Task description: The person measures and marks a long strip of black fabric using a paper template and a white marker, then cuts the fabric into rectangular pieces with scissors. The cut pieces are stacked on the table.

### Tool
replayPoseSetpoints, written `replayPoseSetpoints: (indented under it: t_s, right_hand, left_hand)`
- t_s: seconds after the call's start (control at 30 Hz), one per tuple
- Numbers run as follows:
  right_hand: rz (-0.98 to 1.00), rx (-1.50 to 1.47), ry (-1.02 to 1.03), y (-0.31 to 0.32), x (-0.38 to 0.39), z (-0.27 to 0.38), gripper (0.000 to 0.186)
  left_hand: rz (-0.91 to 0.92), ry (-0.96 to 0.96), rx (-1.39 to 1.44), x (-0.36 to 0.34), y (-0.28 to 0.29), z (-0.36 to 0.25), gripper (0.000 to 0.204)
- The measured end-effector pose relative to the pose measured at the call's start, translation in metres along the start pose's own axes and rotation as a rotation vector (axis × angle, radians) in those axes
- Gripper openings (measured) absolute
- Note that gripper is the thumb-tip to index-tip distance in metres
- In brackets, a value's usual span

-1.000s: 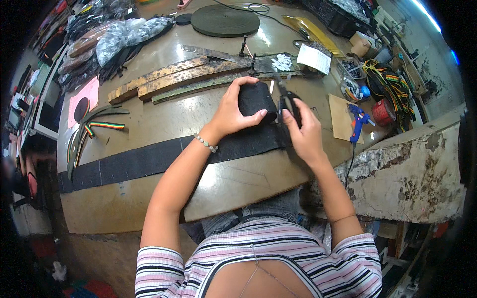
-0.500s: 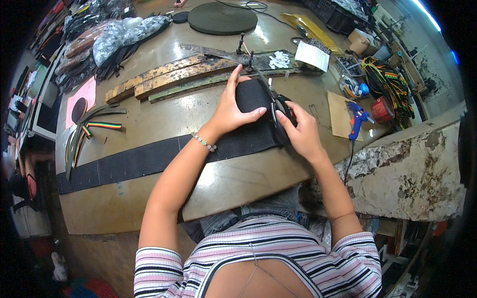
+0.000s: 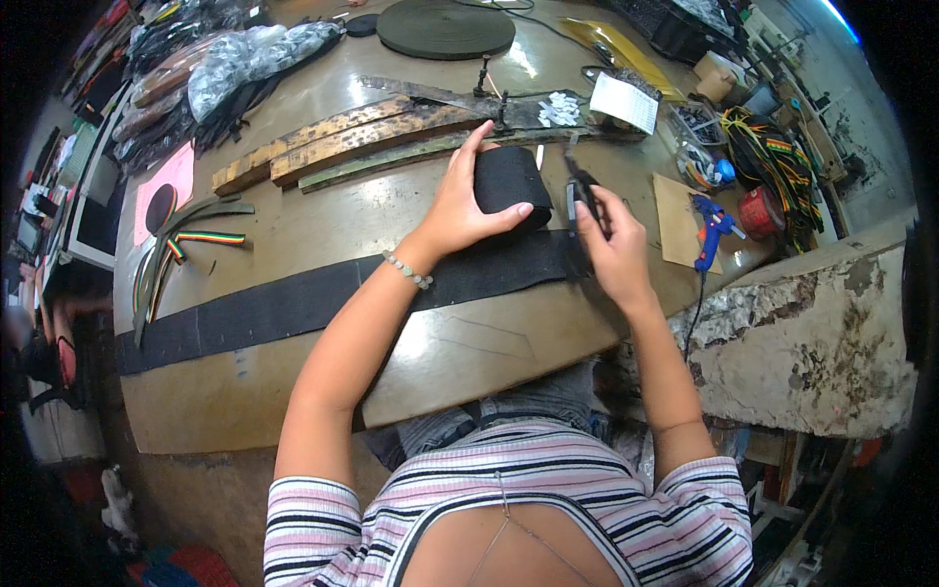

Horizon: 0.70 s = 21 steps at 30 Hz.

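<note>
My left hand (image 3: 455, 205) grips a folded black band (image 3: 509, 181), thumb across its front. Just right of it, my right hand (image 3: 616, 245) is closed on the dark handles of a pair of scissors (image 3: 584, 203), blades pointing up and blurred, apart from the band. A long black strip with pale marks (image 3: 254, 303) lies beneath, crossing the table.
Wooden and metal bars (image 3: 328, 147) lie behind my hands. A blue glue gun (image 3: 709, 235) with a cord sits right, near a red tin (image 3: 763, 210). Striped straps (image 3: 210, 238) and plastic-bagged bundles (image 3: 235, 68) lie left. A person (image 3: 54, 338) is at the far left.
Half a second ago the scissors were against the band's right edge; my right hand has since moved rightward with them, away from it. My left hand still grips the band.
</note>
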State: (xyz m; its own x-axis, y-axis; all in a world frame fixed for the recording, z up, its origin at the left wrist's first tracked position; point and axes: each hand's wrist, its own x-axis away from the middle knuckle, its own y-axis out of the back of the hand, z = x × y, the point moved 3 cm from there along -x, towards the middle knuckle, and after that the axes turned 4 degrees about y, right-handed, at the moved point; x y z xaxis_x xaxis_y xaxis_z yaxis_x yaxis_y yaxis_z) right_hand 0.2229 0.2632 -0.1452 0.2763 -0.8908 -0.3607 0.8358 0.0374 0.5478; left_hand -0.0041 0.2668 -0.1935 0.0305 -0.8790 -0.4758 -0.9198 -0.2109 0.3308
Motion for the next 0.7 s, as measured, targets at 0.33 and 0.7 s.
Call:
replayPoseSetpoints:
  t_s: [0.33,0.7]
  right_hand:
    - [-0.007,0.753,-0.077,0.053,0.031,-0.077,0.047]
    - [0.458,-0.159,0.121,-0.002,-0.022,0.008,0.111]
  left_hand:
    - [-0.033,-0.187,-0.109,0.000,-0.002,0.002,0.103]
    - [0.064,0.005,0.499,0.001,-0.024,-0.020,0.106]
